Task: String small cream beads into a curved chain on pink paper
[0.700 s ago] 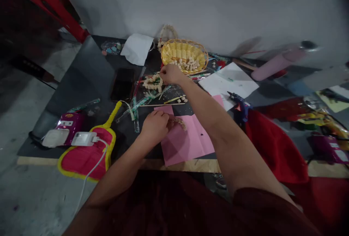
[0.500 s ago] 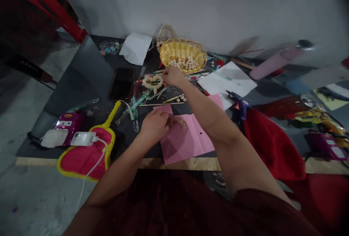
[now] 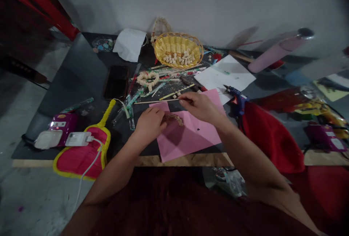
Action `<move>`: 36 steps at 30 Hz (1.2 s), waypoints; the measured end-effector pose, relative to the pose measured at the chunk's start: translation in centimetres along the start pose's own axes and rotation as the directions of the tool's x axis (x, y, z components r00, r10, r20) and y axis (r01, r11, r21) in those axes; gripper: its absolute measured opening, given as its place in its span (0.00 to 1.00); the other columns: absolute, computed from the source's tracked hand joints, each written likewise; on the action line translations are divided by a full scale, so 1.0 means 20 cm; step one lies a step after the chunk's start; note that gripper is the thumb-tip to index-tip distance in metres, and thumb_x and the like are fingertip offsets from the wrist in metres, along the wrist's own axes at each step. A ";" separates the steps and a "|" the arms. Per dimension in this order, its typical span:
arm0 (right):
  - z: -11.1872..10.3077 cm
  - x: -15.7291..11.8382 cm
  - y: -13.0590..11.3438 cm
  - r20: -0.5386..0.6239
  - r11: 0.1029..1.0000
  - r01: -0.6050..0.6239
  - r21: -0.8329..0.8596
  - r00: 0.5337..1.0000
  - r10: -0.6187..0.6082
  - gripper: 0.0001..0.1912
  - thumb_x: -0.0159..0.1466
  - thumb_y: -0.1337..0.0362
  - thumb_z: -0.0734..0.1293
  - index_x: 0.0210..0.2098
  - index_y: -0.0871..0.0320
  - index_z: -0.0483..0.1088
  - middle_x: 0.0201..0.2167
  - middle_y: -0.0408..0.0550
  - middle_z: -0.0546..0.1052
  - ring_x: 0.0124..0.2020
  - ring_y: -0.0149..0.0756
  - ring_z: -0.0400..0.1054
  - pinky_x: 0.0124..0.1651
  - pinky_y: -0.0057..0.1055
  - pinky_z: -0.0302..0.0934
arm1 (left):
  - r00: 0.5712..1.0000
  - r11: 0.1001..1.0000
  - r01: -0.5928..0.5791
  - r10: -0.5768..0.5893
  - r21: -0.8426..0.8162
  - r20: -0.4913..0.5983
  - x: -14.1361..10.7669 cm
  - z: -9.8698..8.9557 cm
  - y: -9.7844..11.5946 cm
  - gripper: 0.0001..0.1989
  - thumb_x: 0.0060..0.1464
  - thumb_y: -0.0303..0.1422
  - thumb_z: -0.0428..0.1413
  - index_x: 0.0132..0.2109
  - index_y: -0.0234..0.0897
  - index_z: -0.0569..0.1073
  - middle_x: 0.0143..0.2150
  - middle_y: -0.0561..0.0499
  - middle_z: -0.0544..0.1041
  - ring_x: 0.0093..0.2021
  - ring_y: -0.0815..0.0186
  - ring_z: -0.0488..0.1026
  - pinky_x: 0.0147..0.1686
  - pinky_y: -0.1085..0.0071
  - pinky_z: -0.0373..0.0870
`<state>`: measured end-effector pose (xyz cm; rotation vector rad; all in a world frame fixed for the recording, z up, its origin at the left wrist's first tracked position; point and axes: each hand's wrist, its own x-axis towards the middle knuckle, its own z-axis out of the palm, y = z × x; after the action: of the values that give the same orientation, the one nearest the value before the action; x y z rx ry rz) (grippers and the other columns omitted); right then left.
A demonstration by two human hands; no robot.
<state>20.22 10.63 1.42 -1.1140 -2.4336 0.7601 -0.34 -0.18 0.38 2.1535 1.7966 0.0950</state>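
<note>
My left hand [image 3: 151, 124] rests over the left part of the pink paper [image 3: 182, 145], its fingers closed on one end of a curved strip of small beige pieces [image 3: 176, 117]. The strip arcs to the right above the paper. My right hand [image 3: 201, 107] is at the paper's far edge, thumb and fingers pinched together. What they pinch, if anything, is too small to make out. Just beyond its fingertips lie a few loose beige cubes [image 3: 175, 96] and a thin stick [image 3: 155, 102]. A yellow wicker basket [image 3: 178, 39] holds several more cubes at the back.
A ring of beige cubes [image 3: 148, 78] lies among plastic-wrapped strips. Left are a black phone [image 3: 116, 82], a pink pouch with yellow trim [image 3: 81, 159] and a white charger [image 3: 78, 139]. Right are a glue gun [image 3: 237, 99], white paper [image 3: 225, 76], red cloth [image 3: 268, 138] and a pink bottle [image 3: 278, 52].
My right hand has come back from the front of the basket to the pink paper, nearer my left hand. The left hand keeps hold of the curved strip. The view has shifted slightly.
</note>
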 end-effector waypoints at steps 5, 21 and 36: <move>0.13 -0.17 0.04 -0.294 0.986 0.094 0.137 0.955 -0.050 0.10 0.72 0.63 0.64 0.45 0.55 0.78 0.39 0.49 0.84 0.34 0.34 0.76 0.32 0.29 0.66 | 1.000 0.998 -0.004 0.004 -0.055 0.013 0.00 0.00 -0.01 0.09 0.65 0.34 0.57 0.46 0.34 0.78 0.48 0.42 0.81 0.52 0.52 0.76 0.57 0.56 0.71; 0.23 -0.19 0.10 -0.294 0.976 0.199 0.090 0.942 -0.165 0.11 0.72 0.68 0.63 0.46 0.52 0.78 0.40 0.49 0.84 0.41 0.38 0.80 0.45 0.35 0.76 | 1.000 0.996 0.009 -0.007 -0.087 0.017 0.00 0.00 0.00 0.10 0.66 0.36 0.60 0.49 0.35 0.78 0.50 0.43 0.81 0.55 0.52 0.75 0.59 0.56 0.70; 0.24 -0.18 0.11 -0.318 0.974 0.217 0.070 0.930 -0.184 0.11 0.72 0.69 0.63 0.44 0.54 0.78 0.40 0.50 0.85 0.43 0.37 0.80 0.45 0.34 0.75 | 1.000 0.997 -0.022 0.021 -0.068 -0.022 -0.01 0.02 -0.03 0.13 0.65 0.38 0.62 0.52 0.35 0.78 0.51 0.43 0.81 0.55 0.52 0.75 0.59 0.56 0.70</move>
<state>21.26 7.48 -4.06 -0.8549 -2.1736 0.5889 -0.79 -0.46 -0.14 2.1324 1.7564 0.1823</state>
